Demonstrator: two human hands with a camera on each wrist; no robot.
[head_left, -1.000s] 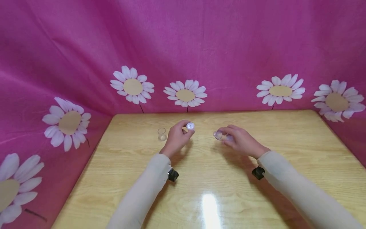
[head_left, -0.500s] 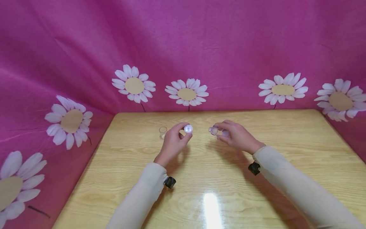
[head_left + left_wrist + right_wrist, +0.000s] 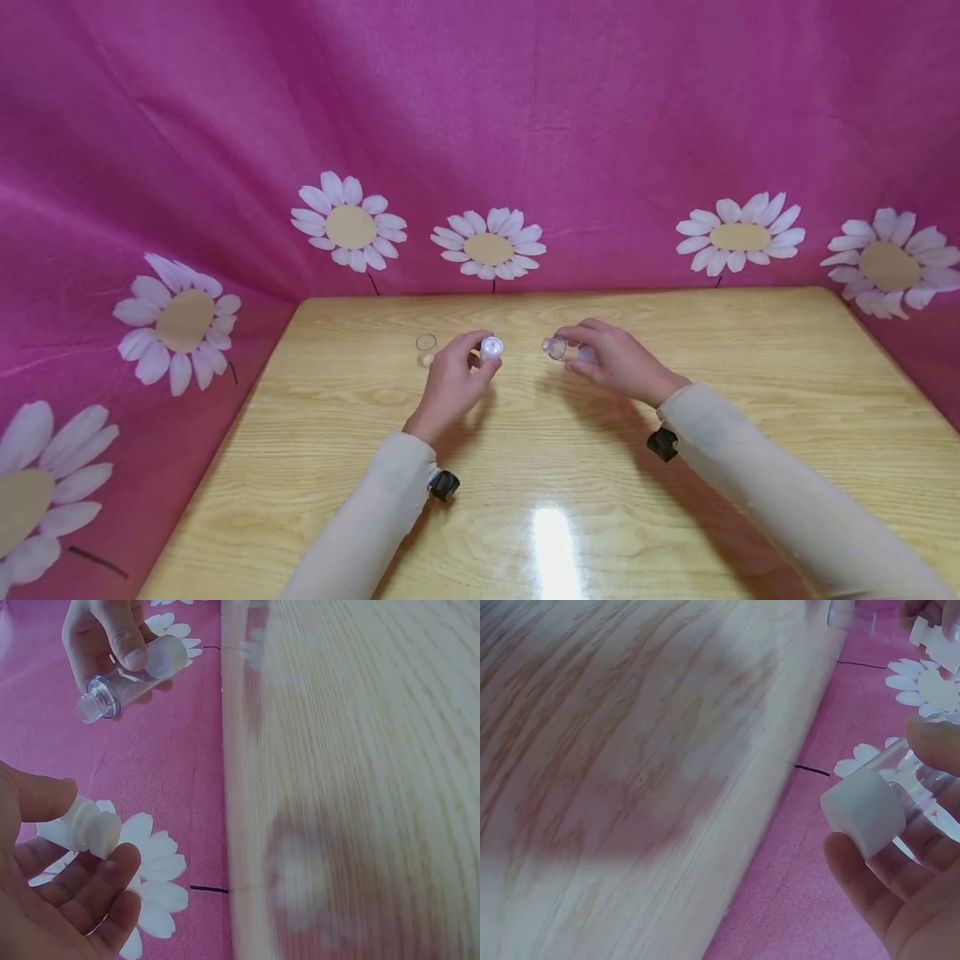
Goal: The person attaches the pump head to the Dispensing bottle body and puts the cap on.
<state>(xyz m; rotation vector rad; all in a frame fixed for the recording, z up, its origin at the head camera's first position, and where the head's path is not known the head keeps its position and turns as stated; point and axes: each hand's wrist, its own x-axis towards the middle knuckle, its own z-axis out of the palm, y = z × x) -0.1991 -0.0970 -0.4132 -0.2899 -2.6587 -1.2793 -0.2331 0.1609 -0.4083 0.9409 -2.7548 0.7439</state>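
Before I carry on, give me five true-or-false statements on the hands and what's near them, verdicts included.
The left hand pinches a small white piece. True.
The right hand holds a clear bottle. True.
The white piece is fitted onto the bottle. False: the two are apart.
A clear cup-like piece sits on the table, left of the left hand in the head view. True.
The bottle's base is the end nearest the left hand. False: its neck is.
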